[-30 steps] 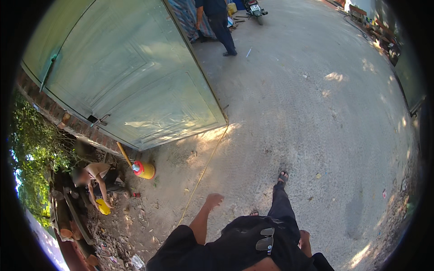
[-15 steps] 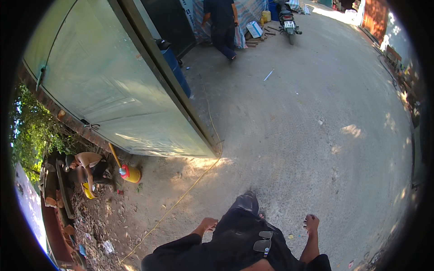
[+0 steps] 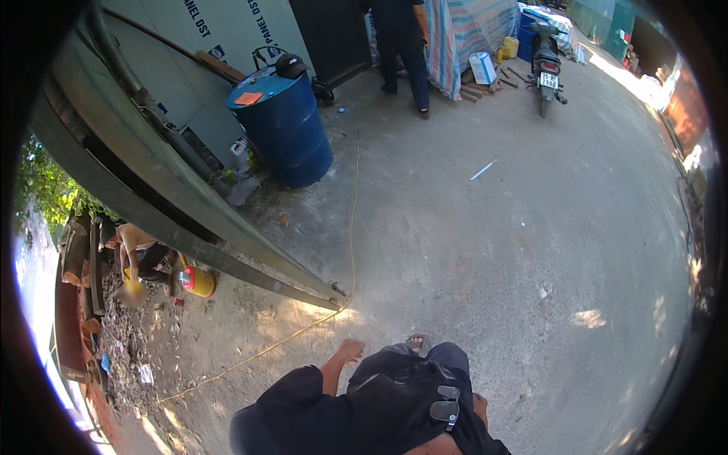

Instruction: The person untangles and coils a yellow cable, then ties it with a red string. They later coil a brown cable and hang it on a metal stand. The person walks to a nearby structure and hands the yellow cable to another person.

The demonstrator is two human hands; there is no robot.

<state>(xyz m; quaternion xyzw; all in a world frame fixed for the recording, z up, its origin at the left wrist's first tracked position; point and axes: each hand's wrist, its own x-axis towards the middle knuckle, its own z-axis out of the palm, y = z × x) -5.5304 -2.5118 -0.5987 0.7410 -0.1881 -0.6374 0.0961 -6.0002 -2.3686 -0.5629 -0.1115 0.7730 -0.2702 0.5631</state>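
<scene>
My left hand (image 3: 349,350) hangs low in front of my dark shirt, its fingers loosely bent and apart with no object visible in them. Mostly hidden beside my shirt and leg is my right hand (image 3: 479,402); its fingers do not show clearly. A pair of glasses (image 3: 444,410) hangs on the front of my shirt. Closest to my left hand are a yellow cord (image 3: 303,329) on the ground and the lower end of a metal gate (image 3: 250,265). Neither hand touches them. One sandalled foot (image 3: 415,343) shows ahead of me.
Beyond the gate stands a blue drum (image 3: 284,129) with a cap on top. A person (image 3: 402,53) walks near striped sheeting (image 3: 462,34) and a parked motorbike (image 3: 544,68). At left, another person (image 3: 136,243) crouches near a yellow-and-red container (image 3: 199,281) among debris.
I have moved forward, and the gate is now seen along its edge, with the blue drum in fuller view. My right hand has swung back beside my body. The far person has shifted.
</scene>
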